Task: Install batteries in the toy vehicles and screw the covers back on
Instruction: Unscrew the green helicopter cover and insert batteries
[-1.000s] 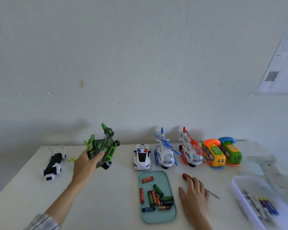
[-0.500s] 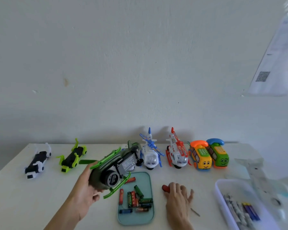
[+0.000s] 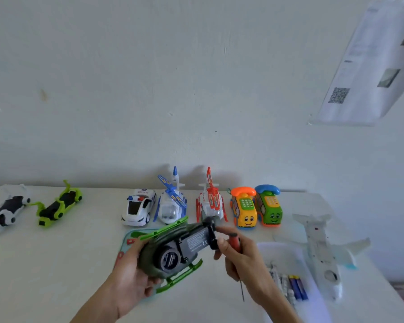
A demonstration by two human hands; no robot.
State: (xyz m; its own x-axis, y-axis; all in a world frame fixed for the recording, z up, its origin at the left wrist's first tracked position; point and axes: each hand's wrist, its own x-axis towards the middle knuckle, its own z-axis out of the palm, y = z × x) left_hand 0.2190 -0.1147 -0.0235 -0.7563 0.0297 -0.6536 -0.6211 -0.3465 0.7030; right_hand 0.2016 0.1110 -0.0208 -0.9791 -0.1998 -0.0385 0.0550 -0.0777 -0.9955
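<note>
The left hand (image 3: 128,273) gripped the green helicopter (image 3: 173,250) belly-up over the teal tray (image 3: 126,241), fingers curled round its body; the right hand (image 3: 245,259) held the red-handled screwdriver (image 3: 237,243) in its curled fingers, fingertips touching the toy's tail end; the battery cover looked still on, so this toy seemed barely started; the police car (image 3: 139,207) and the other toys stood untouched along the wall.

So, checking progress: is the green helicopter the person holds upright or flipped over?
Flipped over: the dark green toy helicopter shows its black underside, label and skids to the camera, in the left hand.
</note>
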